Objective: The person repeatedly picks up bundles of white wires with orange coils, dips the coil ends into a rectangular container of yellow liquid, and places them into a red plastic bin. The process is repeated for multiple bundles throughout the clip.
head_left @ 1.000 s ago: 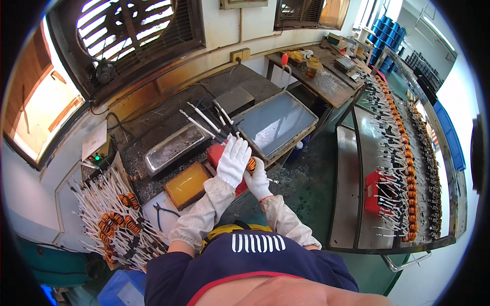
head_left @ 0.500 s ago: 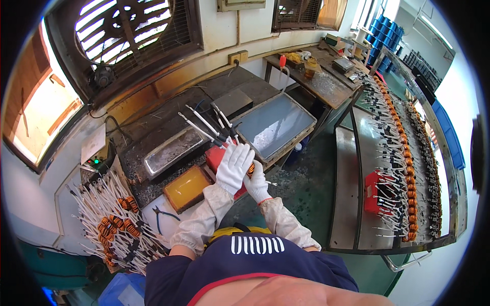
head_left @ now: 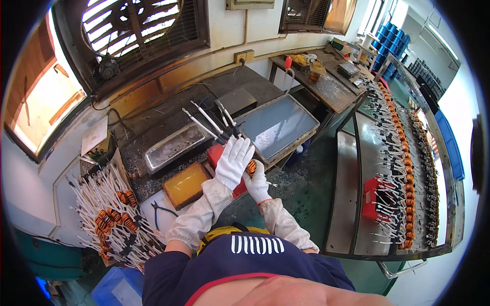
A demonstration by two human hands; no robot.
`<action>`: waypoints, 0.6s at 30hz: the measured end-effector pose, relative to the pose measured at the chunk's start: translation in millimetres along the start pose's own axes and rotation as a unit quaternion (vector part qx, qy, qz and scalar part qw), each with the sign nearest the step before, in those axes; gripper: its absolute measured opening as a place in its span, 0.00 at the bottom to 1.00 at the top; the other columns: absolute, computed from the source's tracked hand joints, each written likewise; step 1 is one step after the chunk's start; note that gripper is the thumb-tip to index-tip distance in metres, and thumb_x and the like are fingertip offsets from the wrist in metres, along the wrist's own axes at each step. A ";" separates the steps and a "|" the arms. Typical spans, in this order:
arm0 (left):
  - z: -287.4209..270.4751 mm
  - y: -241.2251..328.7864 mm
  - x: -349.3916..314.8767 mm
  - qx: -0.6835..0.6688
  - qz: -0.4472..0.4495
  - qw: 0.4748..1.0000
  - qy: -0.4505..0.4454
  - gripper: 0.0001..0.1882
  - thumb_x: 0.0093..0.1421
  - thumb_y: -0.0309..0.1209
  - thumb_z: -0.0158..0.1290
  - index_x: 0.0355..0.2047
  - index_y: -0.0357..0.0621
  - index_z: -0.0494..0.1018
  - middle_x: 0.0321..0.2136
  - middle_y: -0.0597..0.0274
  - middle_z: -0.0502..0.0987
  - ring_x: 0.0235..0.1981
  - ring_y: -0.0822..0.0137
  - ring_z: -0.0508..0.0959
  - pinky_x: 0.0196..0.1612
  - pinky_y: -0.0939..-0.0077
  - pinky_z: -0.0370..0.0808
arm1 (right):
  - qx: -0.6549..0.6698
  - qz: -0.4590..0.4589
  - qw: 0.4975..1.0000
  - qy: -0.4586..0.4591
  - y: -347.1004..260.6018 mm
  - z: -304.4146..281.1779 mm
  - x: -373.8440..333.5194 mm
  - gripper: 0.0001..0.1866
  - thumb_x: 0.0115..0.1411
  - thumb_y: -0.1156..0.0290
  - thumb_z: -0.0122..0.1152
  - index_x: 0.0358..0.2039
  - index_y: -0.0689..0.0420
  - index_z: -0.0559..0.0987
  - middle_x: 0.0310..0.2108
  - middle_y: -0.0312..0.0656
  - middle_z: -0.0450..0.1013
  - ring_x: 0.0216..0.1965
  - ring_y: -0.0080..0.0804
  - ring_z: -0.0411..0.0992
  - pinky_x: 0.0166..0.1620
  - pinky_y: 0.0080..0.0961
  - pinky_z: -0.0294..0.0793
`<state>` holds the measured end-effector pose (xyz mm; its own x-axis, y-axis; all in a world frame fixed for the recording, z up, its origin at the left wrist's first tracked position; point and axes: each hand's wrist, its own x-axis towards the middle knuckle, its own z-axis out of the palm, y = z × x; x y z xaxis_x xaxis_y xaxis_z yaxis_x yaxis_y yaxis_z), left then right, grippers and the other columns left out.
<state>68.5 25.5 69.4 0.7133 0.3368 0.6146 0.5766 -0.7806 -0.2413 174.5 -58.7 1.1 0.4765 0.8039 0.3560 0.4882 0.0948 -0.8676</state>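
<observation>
White gloves cover both hands. My right hand [head_left: 257, 185] wraps round a ring coil wound with copper-orange wire [head_left: 251, 168]. A short white lead with a metal tip [head_left: 272, 184] sticks out beside that hand. My left hand [head_left: 235, 160] lies against the coil's left side, fingers stretched out and pointing away from me; its thumb is hidden. Beyond its fingertips rise several white leads [head_left: 203, 122] with black sleeves and metal tips; where they end is hidden. Under and behind the left hand is a red box [head_left: 215, 153], partly covered.
A tray with a grey, shiny surface [head_left: 278, 125] lies ahead right. Left are a metal-rimmed trough [head_left: 173, 150], a yellow-filled tray [head_left: 185, 184], pliers [head_left: 162, 210] and a heap of coils [head_left: 115, 217]. A rack [head_left: 352, 194] with rows of coils stands at right.
The view has shifted slightly, and the scene appears a little moved. Both hands keep nearly the same place and pose on the coil. The green light on the box at left no longer shows clearly.
</observation>
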 end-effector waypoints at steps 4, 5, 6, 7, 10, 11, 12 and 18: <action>16.1 -8.9 -12.8 0.013 -0.013 0.999 -0.028 0.29 0.56 0.31 0.45 0.61 0.51 0.64 0.64 0.57 0.60 0.66 0.56 0.58 0.69 0.57 0.54 | -0.005 -0.038 0.999 0.008 3.0 5.8 1.4 0.30 0.55 0.71 0.67 0.55 0.62 0.64 0.45 0.53 0.71 0.45 0.43 0.74 0.48 0.34 0.73; 10.1 -7.6 -9.3 -0.003 -0.017 1.000 -0.022 0.29 0.56 0.31 0.45 0.61 0.50 0.64 0.64 0.56 0.59 0.66 0.55 0.58 0.69 0.57 0.54 | -0.012 -0.048 0.999 0.014 1.6 4.5 2.7 0.29 0.56 0.69 0.67 0.54 0.62 0.64 0.43 0.53 0.72 0.43 0.42 0.75 0.46 0.34 0.75; 3.4 -5.7 -6.9 -0.019 -0.021 0.999 -0.017 0.29 0.56 0.30 0.45 0.61 0.50 0.64 0.65 0.55 0.59 0.66 0.55 0.58 0.69 0.57 0.54 | -0.021 -0.051 0.998 0.019 5.0 4.1 2.6 0.30 0.56 0.69 0.67 0.54 0.62 0.64 0.43 0.53 0.72 0.43 0.42 0.75 0.46 0.34 0.75; -4.0 -4.7 -3.7 -0.034 -0.026 0.999 -0.011 0.29 0.56 0.30 0.45 0.61 0.50 0.64 0.65 0.55 0.58 0.66 0.55 0.58 0.69 0.56 0.54 | -0.030 -0.054 0.998 0.024 9.8 3.9 2.2 0.30 0.56 0.69 0.67 0.54 0.63 0.64 0.43 0.53 0.72 0.43 0.42 0.75 0.46 0.34 0.75; -16.0 -8.7 0.4 -0.036 -0.025 0.999 0.018 0.29 0.55 0.31 0.46 0.60 0.50 0.65 0.65 0.53 0.59 0.66 0.54 0.58 0.68 0.56 0.55 | -0.036 -0.060 0.997 0.031 8.8 4.9 2.3 0.30 0.56 0.68 0.68 0.54 0.63 0.64 0.42 0.53 0.72 0.42 0.42 0.75 0.46 0.35 0.75; -14.0 -11.6 -1.0 -0.031 -0.019 0.999 0.008 0.29 0.55 0.31 0.46 0.60 0.50 0.65 0.65 0.53 0.59 0.66 0.54 0.58 0.68 0.55 0.55 | -0.035 -0.061 0.997 0.032 8.1 5.1 2.5 0.30 0.56 0.67 0.68 0.54 0.63 0.64 0.42 0.53 0.73 0.42 0.42 0.75 0.46 0.35 0.75; -10.4 -15.6 -3.4 -0.026 -0.014 1.000 -0.002 0.29 0.55 0.31 0.46 0.60 0.50 0.65 0.64 0.53 0.59 0.66 0.54 0.59 0.68 0.55 0.55 | -0.041 -0.057 0.997 0.029 8.2 5.0 2.3 0.30 0.56 0.67 0.68 0.54 0.63 0.64 0.42 0.53 0.72 0.42 0.43 0.75 0.46 0.35 0.75; -17.9 -13.6 -3.2 -0.003 -0.017 1.000 0.009 0.29 0.56 0.32 0.44 0.60 0.50 0.65 0.64 0.54 0.61 0.65 0.55 0.60 0.68 0.55 0.56 | -0.048 -0.052 0.997 0.030 6.7 4.1 1.1 0.31 0.56 0.65 0.68 0.54 0.63 0.64 0.42 0.53 0.72 0.42 0.43 0.75 0.45 0.35 0.75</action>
<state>51.3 25.6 84.1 0.6865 0.3539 0.6352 0.5978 -0.7720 -0.2160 175.3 -54.8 -5.7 0.4612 0.7558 0.4648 0.6036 0.1167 -0.7887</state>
